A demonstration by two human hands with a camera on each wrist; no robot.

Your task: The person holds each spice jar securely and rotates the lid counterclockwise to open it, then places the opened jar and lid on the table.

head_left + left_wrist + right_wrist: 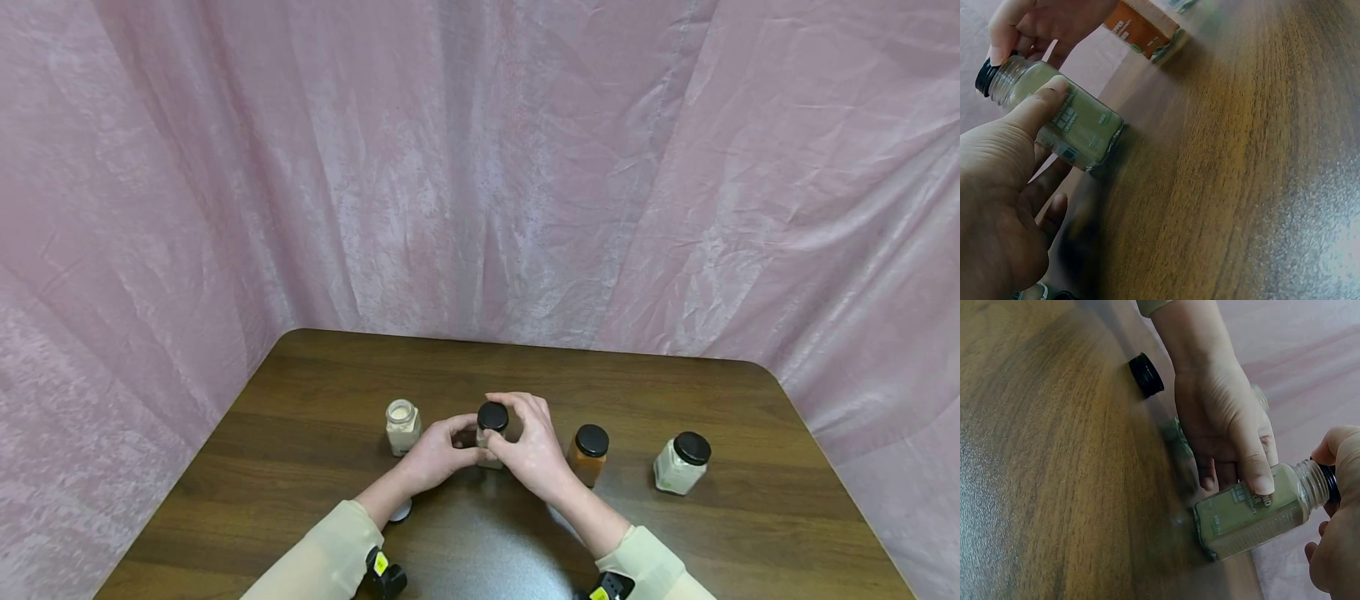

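Observation:
A square glass spice jar of greenish powder [1088,128] stands upright on the table in front of me. My left hand [438,456] grips its body between thumb and fingers. My right hand [534,450] pinches the black screw cap [492,415] at the jar's top. In both wrist views the glass threads show below the cap, so it sits high on the neck; whether it still touches the rim I cannot tell. Left of my left hand is an uncapped jar of pale powder [403,431]. A loose black cap [1146,375] lies near my left wrist.
An orange-brown spice jar [587,465] with a black cap stands just right of my right hand. Farther right is a capped jar of pale contents [675,469]. The brown wooden table [757,533] ends at pink curtains [525,208] behind.

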